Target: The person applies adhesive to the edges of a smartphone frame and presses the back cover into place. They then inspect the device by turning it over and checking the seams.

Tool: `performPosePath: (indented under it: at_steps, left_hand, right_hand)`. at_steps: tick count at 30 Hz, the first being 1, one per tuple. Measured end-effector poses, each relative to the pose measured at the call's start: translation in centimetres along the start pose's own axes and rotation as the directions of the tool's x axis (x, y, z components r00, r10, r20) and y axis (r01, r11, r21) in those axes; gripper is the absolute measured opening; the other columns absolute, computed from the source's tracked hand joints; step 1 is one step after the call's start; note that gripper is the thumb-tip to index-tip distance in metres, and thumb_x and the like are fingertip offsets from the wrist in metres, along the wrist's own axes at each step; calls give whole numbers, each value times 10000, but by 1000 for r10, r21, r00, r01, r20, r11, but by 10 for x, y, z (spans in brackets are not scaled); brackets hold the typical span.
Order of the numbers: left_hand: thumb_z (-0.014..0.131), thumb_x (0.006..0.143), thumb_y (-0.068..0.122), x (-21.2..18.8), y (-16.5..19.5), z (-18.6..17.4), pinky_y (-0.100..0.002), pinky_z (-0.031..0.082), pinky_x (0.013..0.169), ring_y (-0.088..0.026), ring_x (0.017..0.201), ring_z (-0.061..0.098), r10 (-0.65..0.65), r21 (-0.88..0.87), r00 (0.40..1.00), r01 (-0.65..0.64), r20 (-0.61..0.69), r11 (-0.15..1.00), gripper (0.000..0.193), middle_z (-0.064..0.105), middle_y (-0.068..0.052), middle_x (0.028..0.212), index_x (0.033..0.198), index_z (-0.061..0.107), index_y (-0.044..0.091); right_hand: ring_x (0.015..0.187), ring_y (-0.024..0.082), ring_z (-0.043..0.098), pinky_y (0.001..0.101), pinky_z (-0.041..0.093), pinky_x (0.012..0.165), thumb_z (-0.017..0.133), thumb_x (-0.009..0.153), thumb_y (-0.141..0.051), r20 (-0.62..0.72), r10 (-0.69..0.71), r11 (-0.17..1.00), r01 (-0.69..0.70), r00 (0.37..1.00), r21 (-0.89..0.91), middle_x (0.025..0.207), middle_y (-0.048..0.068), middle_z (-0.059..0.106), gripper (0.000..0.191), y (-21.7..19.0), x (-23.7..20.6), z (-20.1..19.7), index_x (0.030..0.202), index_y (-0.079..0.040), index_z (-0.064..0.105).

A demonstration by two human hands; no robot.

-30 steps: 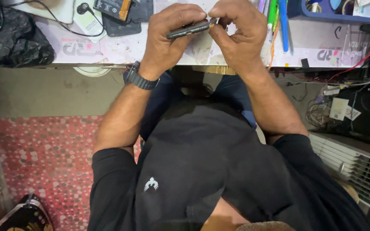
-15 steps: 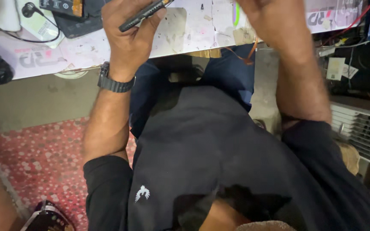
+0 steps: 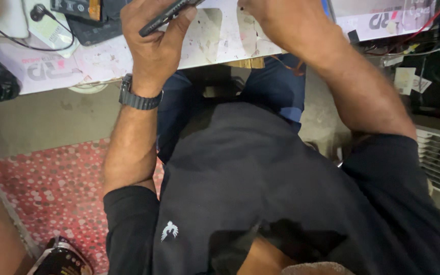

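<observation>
Parting since a second ago, the left hand [image 3: 154, 46] is gripping the slim dark phone [image 3: 166, 16] above the worktop's [image 3: 215, 40] near edge, while the right hand [image 3: 281, 23], grasp unclear, is resting alongside.

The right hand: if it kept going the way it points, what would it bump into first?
Probably the white worktop. The right hand points toward the top edge of the picture, low over that surface, though depth is hard to judge.

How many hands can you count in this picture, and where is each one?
2. The left hand is at upper left over the white table, holding a thin dark device. The right hand is at top centre-right, fingertips cropped.
</observation>
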State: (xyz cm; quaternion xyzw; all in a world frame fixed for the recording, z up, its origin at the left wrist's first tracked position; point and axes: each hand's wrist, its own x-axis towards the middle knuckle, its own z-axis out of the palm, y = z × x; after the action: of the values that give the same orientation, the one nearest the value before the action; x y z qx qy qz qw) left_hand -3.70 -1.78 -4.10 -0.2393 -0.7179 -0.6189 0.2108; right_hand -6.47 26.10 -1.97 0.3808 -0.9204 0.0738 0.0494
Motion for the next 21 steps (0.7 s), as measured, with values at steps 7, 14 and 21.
performPosePath:
  at_steps: [7, 14, 21]
  left_hand:
    - [777, 983, 8, 14, 15, 1, -353, 576, 960, -297, 1084, 740, -41, -22, 999, 42, 14, 999, 196, 741, -170, 1152, 1160, 701, -28]
    - [764, 967, -11, 15, 22, 4, -353, 584, 957, -284, 1051, 741, -58, -55, 998, 59, 13, 997, 185, 741, -168, 1124, 1140, 701, -27]
    - [749, 951, -20, 16, 25, 4, -357, 575, 961, -283, 1039, 738, -78, -29, 997, 78, 7, 997, 197, 741, -172, 1123, 1141, 699, -39]
  right_hand:
    - [832, 259, 657, 398, 514, 651, 651, 873, -104, -66, -122, 983, 112, 990, -146, 902, 81, 628, 60, -7, 12, -5, 928, -95, 675]
    - [827, 283, 644, 409, 527, 699, 705, 856, -76, -186, -63, 996, 73, 981, 47, 912, 107, 622, 99, -18, 16, -23, 940, -47, 662]
    - [700, 187, 600, 302, 462, 613, 721, 970, 42, -75, 332, 508, -111, 940, 854, 836, 127, 688, 21, -19, 4, -37, 977, 22, 719]
